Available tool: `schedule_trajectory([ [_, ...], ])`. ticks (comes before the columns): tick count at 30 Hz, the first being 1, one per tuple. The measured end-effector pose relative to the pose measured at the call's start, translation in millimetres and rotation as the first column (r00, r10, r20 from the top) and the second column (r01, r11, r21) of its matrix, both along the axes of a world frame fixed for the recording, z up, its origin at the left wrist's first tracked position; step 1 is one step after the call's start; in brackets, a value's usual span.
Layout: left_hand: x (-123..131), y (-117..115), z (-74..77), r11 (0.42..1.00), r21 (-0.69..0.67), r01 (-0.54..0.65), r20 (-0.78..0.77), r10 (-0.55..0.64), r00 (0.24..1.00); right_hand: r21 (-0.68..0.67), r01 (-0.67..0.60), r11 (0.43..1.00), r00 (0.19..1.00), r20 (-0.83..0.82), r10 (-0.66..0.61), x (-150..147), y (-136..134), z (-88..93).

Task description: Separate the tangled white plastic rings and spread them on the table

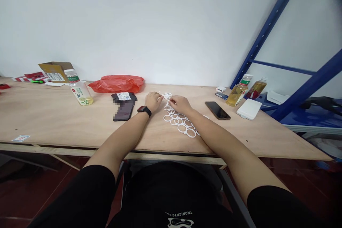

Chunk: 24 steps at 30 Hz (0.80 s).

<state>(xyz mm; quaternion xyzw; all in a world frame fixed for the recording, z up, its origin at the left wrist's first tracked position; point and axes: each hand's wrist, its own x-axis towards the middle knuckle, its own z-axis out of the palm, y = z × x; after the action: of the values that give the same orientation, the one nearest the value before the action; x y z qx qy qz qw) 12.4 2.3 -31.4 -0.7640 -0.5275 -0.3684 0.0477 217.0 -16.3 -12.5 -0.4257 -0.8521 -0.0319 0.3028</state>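
White plastic rings (190, 133) lie in a loose strip on the wooden table (149, 135), running from my hands down towards the front edge. At the strip's far end, a small cluster of white ring pieces (167, 95) sits between my two hands. My left hand (154, 100), with a black watch (144, 110) on its wrist, has its fingers curled in at the cluster's left side, closed on a piece there. From the right, my right hand (180, 104) pinches a white piece at the same cluster. My fingers partly hide both pieces, and my right forearm covers some rings.
Left of my hands are a red plastic bag (117, 83), a black packet (124, 96), a dark phone-like item (123, 111), a bottle (81, 91) and a cardboard box (56, 71). Rightward are a phone (217, 110), a white case (249, 109), a drink bottle (237, 92) and a blue rack (267, 21).
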Motion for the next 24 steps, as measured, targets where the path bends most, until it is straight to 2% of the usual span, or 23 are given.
schedule_trajectory([
  [2, -5.4, 4.3, -3.1, 0.997, -0.014, -0.074, -0.044, 0.074, 0.996, -0.007, 0.006, 1.000, 1.000, 0.025, -0.006, 0.6, -0.7, 0.5],
  [4, -8.4, 6.9, -6.4, 0.991, -0.074, -0.107, -0.127, 0.097, 0.987, -0.005, 0.029, 1.000, 0.999, 0.035, -0.029, 1.9, -0.5, 0.5],
  [7, -9.1, 7.5, -8.8, 0.970, -0.226, -0.093, -0.253, 0.034, 0.967, -0.005, 0.072, 0.997, 0.996, 0.043, -0.072, 3.0, 0.0, 0.3],
  [9, -8.4, 6.3, -8.5, 0.955, -0.283, -0.090, -0.280, 0.007, 0.960, -0.003, 0.093, 0.996, 0.994, 0.067, -0.092, 2.9, -0.4, 0.8],
  [13, -6.3, 3.6, -8.1, 0.961, -0.258, -0.098, -0.288, 0.020, 0.957, 0.022, 0.106, 0.994, 0.980, 0.165, -0.108, 2.6, -2.5, 4.4],
  [16, -4.7, 5.5, -9.0, 0.970, -0.234, -0.062, -0.325, -0.018, 0.946, 0.039, 0.090, 0.995, 0.967, 0.235, -0.097, 2.9, -4.1, 7.3],
  [24, -5.3, 19.0, -4.5, 0.949, -0.315, -0.027, -0.335, -0.084, 0.939, -0.024, -0.036, 0.999, 0.955, 0.293, 0.041, 1.4, -3.0, 3.9],
])
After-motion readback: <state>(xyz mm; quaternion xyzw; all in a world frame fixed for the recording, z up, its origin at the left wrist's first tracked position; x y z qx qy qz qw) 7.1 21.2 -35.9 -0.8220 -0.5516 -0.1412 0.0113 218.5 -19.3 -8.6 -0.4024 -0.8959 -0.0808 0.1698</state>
